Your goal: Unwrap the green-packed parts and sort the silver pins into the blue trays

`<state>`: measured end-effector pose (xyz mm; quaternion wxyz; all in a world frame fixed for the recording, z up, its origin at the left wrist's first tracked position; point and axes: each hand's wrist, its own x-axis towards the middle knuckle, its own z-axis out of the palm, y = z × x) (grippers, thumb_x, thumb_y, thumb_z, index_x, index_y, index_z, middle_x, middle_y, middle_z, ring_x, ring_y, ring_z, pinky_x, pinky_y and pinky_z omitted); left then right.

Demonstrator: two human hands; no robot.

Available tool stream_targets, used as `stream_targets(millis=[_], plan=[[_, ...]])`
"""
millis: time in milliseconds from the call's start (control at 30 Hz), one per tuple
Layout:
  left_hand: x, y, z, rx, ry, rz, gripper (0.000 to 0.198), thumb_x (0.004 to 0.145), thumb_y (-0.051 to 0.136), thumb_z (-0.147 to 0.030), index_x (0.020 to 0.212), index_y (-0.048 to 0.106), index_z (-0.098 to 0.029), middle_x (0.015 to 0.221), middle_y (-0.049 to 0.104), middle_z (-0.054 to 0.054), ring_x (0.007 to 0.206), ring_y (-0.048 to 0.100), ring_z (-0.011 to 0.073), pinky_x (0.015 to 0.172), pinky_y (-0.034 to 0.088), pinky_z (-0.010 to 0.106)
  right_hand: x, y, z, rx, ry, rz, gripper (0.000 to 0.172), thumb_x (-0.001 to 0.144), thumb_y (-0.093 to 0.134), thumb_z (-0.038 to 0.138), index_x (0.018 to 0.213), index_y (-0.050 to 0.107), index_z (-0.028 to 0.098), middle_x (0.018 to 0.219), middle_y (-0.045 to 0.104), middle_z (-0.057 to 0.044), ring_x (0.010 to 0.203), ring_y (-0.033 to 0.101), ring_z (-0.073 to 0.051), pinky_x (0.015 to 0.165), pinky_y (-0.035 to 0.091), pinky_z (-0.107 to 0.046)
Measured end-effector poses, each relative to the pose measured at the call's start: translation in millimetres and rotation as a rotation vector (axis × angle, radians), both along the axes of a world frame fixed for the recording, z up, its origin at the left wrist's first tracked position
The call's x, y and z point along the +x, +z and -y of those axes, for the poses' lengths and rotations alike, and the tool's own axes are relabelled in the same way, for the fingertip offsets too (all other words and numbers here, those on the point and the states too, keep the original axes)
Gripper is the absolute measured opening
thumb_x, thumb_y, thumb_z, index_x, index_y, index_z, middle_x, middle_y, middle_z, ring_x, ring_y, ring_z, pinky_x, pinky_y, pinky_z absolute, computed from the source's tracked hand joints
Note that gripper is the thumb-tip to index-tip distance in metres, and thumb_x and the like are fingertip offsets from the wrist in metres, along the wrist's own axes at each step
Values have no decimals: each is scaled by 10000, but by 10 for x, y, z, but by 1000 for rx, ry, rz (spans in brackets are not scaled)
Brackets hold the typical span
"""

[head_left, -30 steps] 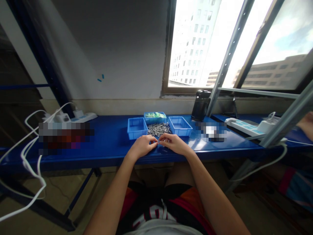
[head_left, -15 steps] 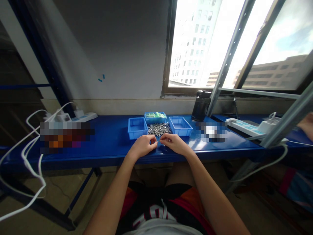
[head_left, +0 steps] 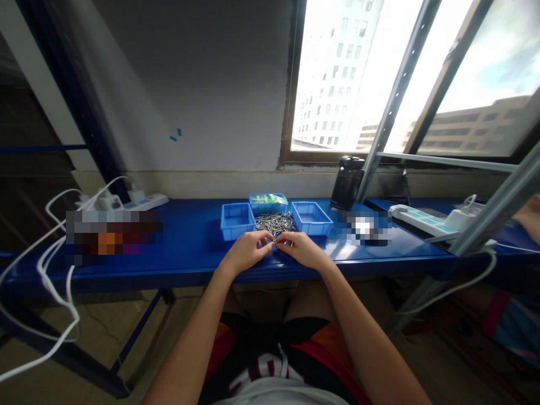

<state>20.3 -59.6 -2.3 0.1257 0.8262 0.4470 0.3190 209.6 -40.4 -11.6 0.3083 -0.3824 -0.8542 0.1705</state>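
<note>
My left hand (head_left: pixel 250 251) and my right hand (head_left: pixel 302 249) meet above the front of the blue table. Both are closed in a pinch, thumb against fingers, and their fingertips come together around a small metal piece (head_left: pixel 275 242). It is too small and too covered for its exact kind to be told. Just beyond the fingers lies a heap of thin, shiny metal pieces (head_left: pixel 276 223), like screws or rivets. A blue bin (head_left: pixel 237 231) stands left of the heap and another blue bin (head_left: pixel 319 227) right of it. Behind sits a third blue bin (head_left: pixel 268 209) with green-tinted plastic bags inside.
A black upright object (head_left: pixel 348 183) stands near the window. Power strips lie at left (head_left: pixel 147 202) and right (head_left: pixel 426 219), with white cables (head_left: pixel 53 281) hanging at left. A metal post (head_left: pixel 485 208) rises at right, beside another person's hand (head_left: pixel 530 219). Blurred items (head_left: pixel 113 236) lie at left.
My fingertips have drawn closer together, so the thin piece that showed between them is now mostly covered. The bins and the heap stay where they were.
</note>
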Motion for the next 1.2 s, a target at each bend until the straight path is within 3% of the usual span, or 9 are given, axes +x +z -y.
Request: stream_targets(millis=[433, 900, 1200], plan=[[-12, -14, 0, -54, -111, 20, 328, 785, 514, -328, 1066, 635, -209, 765, 638, 1, 616, 520, 105, 592, 413, 219, -5, -10, -6, -13, -8, -12, 170, 827, 503, 279, 817, 629, 165, 706, 626, -8, 641, 540, -122, 582, 374, -215], [-9, -9, 8, -54, -108, 23, 325, 783, 511, -331, 1053, 640, -203, 761, 637, 6, 613, 516, 105, 588, 413, 220, -4, 1, 4, -25, -8, -30, 173, 821, 507, 290, 828, 629, 167, 708, 626, -8, 644, 542, -123, 584, 382, -216], [11, 21, 40, -28, -44, 25, 277, 774, 512, -362, 948, 636, -186, 694, 605, -4, 591, 508, 109, 580, 411, 228, -7, 12, 17, -45, -27, -68, 183, 804, 525, 317, 833, 633, 173, 721, 632, -5, 627, 528, -114, 584, 393, -218]])
